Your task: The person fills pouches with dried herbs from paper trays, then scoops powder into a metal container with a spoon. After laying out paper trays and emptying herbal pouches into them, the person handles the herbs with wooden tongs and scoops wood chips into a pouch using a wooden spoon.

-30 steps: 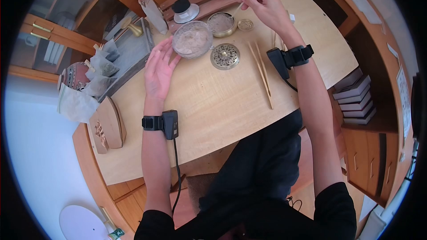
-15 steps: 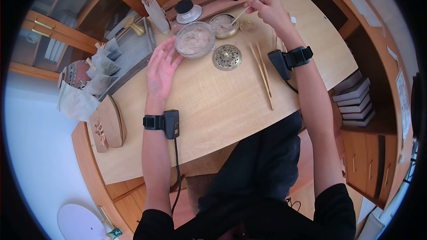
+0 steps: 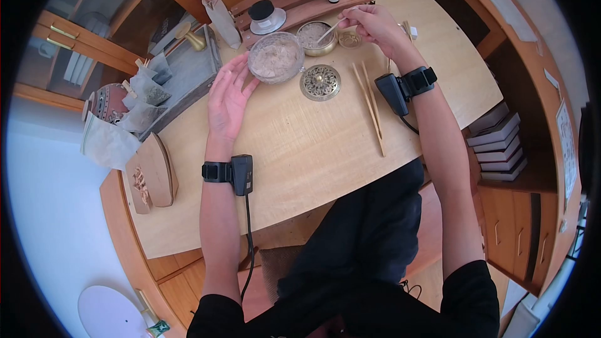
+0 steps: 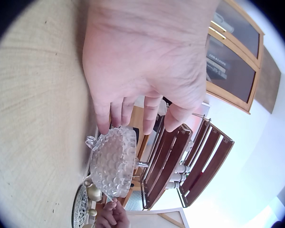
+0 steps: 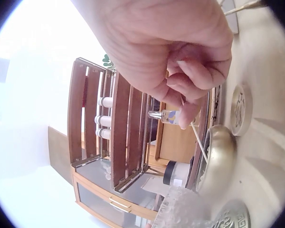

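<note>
Spilled powder looks like the main risk, since both vessels stand open and close together. The left hand (image 3: 226,97) has its fingers extended and a little spread, resting against the side of the glass bowl (image 4: 111,161) without curling round it; a push from that side could nudge it into the brass bowl (image 5: 222,159) just beside it, or tip out some of the pale powder (image 3: 275,58). Whether the glass bowl sits fully on the surface (image 3: 282,144) I can't tell for sure. The right hand (image 3: 383,30) pinches a thin, pale stick (image 3: 329,32) near its top end, the lower end down inside the brass bowl. With so little of it gripped, the stick could twist in the fingertips, and a quick flick or a hard press on the rim could throw powder over the pierced metal lid (image 3: 320,82) or the small round dish (image 3: 350,39) nearby. The brass bowl has no hand steadying it, so a sideways shove might slide it. Lower down, the right wrist's camera (image 3: 390,92) hangs close to the wooden tongs (image 3: 372,109) and could knock them if the forearm swings inward.
</note>
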Available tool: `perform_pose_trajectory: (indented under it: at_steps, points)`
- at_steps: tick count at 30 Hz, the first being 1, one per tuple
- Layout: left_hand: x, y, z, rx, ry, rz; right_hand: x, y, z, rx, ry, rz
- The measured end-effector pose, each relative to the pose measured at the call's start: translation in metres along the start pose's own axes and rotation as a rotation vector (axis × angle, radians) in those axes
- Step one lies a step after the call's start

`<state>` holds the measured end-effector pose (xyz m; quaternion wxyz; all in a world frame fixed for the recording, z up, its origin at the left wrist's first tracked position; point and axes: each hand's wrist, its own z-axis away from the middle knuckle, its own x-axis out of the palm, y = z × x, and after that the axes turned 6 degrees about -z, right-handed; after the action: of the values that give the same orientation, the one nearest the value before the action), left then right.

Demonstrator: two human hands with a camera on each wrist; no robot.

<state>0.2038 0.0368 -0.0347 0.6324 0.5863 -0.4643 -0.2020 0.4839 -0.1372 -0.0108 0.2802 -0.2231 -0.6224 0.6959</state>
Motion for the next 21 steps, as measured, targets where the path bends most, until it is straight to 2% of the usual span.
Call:
perform_pose_trajectory:
  at_steps: [19, 21]
  points:
    - [0.0012, 0.0009, 0.0012, 0.005, 0.016, 0.01, -0.0066, -0.0071, 0.0018, -0.107, 0.06, -0.154]
    - [0.0019, 0.002, 0.0015, 0.006, 0.015, 0.003, -0.0048, -0.0083, 0.0016, -0.161, 0.078, -0.26]
